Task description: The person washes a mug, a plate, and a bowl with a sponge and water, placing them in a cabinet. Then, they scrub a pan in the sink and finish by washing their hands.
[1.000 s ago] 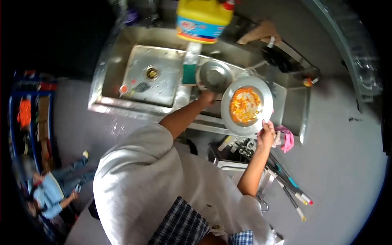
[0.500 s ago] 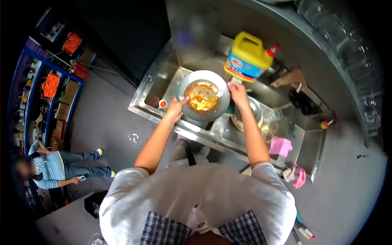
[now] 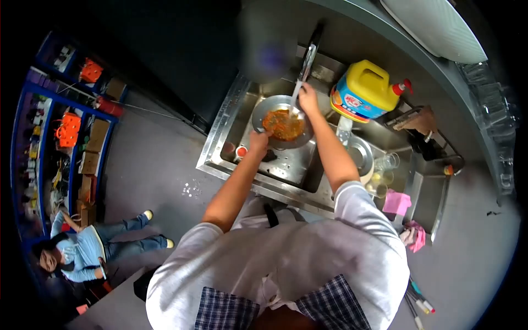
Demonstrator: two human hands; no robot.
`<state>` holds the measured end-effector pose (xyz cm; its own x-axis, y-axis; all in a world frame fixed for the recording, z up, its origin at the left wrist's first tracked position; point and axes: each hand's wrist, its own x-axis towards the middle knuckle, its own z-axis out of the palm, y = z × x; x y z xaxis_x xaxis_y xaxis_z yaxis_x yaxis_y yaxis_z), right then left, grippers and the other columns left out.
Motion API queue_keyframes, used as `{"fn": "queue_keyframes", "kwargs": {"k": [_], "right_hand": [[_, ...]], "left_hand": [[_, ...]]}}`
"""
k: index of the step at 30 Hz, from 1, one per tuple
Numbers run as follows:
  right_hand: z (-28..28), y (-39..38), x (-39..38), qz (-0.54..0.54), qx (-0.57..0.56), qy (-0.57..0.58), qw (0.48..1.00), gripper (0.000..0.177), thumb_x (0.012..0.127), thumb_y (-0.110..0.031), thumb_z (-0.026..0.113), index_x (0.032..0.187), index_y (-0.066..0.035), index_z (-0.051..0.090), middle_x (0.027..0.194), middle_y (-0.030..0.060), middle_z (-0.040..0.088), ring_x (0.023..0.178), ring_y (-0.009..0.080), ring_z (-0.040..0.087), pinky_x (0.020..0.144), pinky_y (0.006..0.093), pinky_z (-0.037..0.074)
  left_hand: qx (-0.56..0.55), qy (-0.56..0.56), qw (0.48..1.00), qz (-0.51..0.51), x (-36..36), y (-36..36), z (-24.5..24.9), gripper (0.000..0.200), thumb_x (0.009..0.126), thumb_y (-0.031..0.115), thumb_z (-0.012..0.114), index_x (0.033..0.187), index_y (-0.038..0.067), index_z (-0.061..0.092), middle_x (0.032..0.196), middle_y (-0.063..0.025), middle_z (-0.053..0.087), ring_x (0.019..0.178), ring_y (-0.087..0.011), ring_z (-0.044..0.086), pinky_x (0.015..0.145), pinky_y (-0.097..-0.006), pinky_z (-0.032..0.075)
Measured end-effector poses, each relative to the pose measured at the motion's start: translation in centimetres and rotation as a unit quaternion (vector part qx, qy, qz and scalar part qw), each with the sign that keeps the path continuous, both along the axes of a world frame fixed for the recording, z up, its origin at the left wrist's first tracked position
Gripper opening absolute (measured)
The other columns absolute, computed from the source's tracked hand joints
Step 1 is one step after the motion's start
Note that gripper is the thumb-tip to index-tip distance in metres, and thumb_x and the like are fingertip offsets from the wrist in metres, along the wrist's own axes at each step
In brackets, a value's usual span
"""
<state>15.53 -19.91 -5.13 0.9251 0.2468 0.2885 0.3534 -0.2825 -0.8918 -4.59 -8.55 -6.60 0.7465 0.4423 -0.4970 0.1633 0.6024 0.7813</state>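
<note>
A round metal bowl (image 3: 303,133) with orange-red food scraps and liquid in it is held over the left basin of a steel sink (image 3: 220,129). My left hand (image 3: 258,141) grips the bowl's left rim, fingers closed. At the top right of the bowl, my right hand (image 3: 308,99) is closed around the whitish end of the faucet (image 3: 309,59), which points down into the bowl. A whitish stream seems to fall from it onto the food.
A yellow detergent jug (image 3: 366,91) with a red pump stands behind the sink. Pots and glasses (image 3: 388,161) fill the middle basin; pink cloths (image 3: 397,202) lie at the right. Another person (image 3: 82,247) is by blue shelves at the left. A white dish (image 3: 434,27) is above.
My right hand has left the bowl's rim and taken hold of the faucet end. The bowl now sits under the faucet, still in my left hand. The view has shifted.
</note>
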Motion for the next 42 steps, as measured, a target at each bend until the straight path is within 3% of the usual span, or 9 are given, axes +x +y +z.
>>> {"fn": "queue_keyframes", "kwargs": {"k": [5, 10, 14, 20, 24, 31, 36, 38, 42], "right_hand": [[-0.6, -4.3, -7.2, 0.039, -0.239, -0.079, 0.967, 0.041, 0.086, -0.02, 0.055, 0.118, 0.005, 0.053, 0.13, 0.0259, 0.047, 0.12, 0.0446, 0.042, 0.103, 0.0465, 0.033], [1.6, -8.9, -8.5, 0.002, -0.352, -0.07, 0.933, 0.048, 0.09, -0.026, 0.049, 0.128, 0.004, 0.044, 0.136, 0.0235, 0.042, 0.13, 0.0413, 0.033, 0.11, 0.0468, 0.024], [2.1, -6.5, -10.3, 0.088, -0.496, -0.052, 0.862, 0.062, 0.093, -0.039, 0.042, 0.14, 0.0, 0.03, 0.147, 0.0186, 0.028, 0.139, 0.0342, 0.018, 0.111, 0.0544, 0.013], [-1.6, 0.6, -9.9, 0.137, -0.525, 0.008, 0.84, 0.062, 0.094, -0.038, 0.04, 0.143, -0.002, 0.026, 0.15, 0.0171, 0.022, 0.14, 0.0341, 0.017, 0.113, 0.0477, 0.011], [-2.0, -1.1, -12.0, 0.332, -0.43, 0.023, 0.84, 0.064, 0.096, -0.04, 0.033, 0.146, -0.002, 0.018, 0.154, 0.0151, 0.009, 0.143, 0.0321, 0.004, 0.115, 0.044, 0.006], [0.2, 0.9, -10.8, 0.219, -0.512, 0.147, 0.817, 0.064, 0.097, -0.041, 0.029, 0.147, -0.004, 0.014, 0.154, 0.016, 0.006, 0.143, 0.0306, 0.004, 0.116, 0.0405, 0.004], [-0.7, -3.6, -11.8, 0.32, -0.488, 0.035, 0.811, 0.067, 0.097, -0.045, 0.028, 0.148, -0.005, 0.012, 0.155, 0.0133, 0.003, 0.143, 0.0263, -0.001, 0.116, 0.0383, 0.004], [-0.8, -3.3, -10.4, 0.258, -0.51, 0.073, 0.817, 0.066, 0.097, -0.044, 0.03, 0.147, -0.005, 0.013, 0.154, 0.0149, 0.007, 0.143, 0.0293, 0.003, 0.115, 0.0397, 0.007], [-4.3, 0.0, -10.9, 0.299, -0.44, 0.068, 0.844, 0.063, 0.097, -0.043, 0.03, 0.147, -0.007, 0.017, 0.154, 0.0118, 0.009, 0.143, 0.0279, 0.006, 0.116, 0.0385, 0.008]], "left_hand": [[0.028, 0.104, 0.994, -0.007, 3.5, -0.8, -1.1, 0.023, 0.082, 0.006, 0.062, 0.104, 0.004, 0.059, 0.085, -0.007, 0.063, 0.067, -0.0205, 0.06, 0.052, -0.0344, 0.048], [-0.084, 0.027, 0.996, -0.015, 5.6, -1.3, -3.9, 0.05, 0.09, 0.031, 0.061, 0.127, 0.006, 0.04, 0.12, -0.0121, 0.053, 0.102, -0.0247, 0.055, 0.073, -0.044, 0.047], [-0.172, 0.017, 0.985, -0.024, 5.3, -1.9, -5.5, 0.053, 0.092, 0.038, 0.055, 0.13, 0.005, 0.038, 0.127, -0.0125, 0.049, 0.109, -0.028, 0.053, 0.08, -0.0482, 0.046], [-0.169, 0.002, 0.986, 0.004, 3.2, -3.1, -4.7, 0.048, 0.096, 0.046, 0.042, 0.123, 0.007, 0.047, 0.119, -0.01, 0.056, 0.102, -0.028, 0.059, 0.08, -0.0481, 0.052], [-0.139, -0.048, 0.989, -0.013, 1.8, -1.1, -6.3, 0.049, 0.097, 0.048, 0.039, 0.121, 0.006, 0.05, 0.112, -0.0099, 0.058, 0.098, -0.0254, 0.06, 0.078, -0.0431, 0.052], [-0.074, 0.043, 0.996, 0.004, 2.3, -2.5, -3.5, 0.047, 0.098, 0.042, 0.039, 0.114, 0.001, 0.054, 0.102, -0.0087, 0.061, 0.088, -0.0221, 0.061, 0.071, -0.0354, 0.051], [-0.1, 0.023, 0.995, 0.021, 1.2, -1.4, -4.0, 0.049, 0.098, 0.042, 0.042, 0.112, -0.003, 0.054, 0.1, -0.0095, 0.062, 0.083, -0.0207, 0.06, 0.072, -0.0348, 0.05], [0.066, 0.055, 0.996, -0.029, 1.4, -1.3, -4.1, 0.05, 0.097, 0.043, 0.043, 0.111, -0.003, 0.054, 0.099, -0.0099, 0.061, 0.081, -0.021, 0.059, 0.071, -0.0346, 0.05], [-0.034, 0.051, 0.998, -0.013, 2.6, -0.1, -9.1, 0.054, 0.096, 0.047, 0.042, 0.115, -0.003, 0.053, 0.099, -0.0126, 0.06, 0.082, -0.0224, 0.058, 0.068, -0.0349, 0.05]]}}
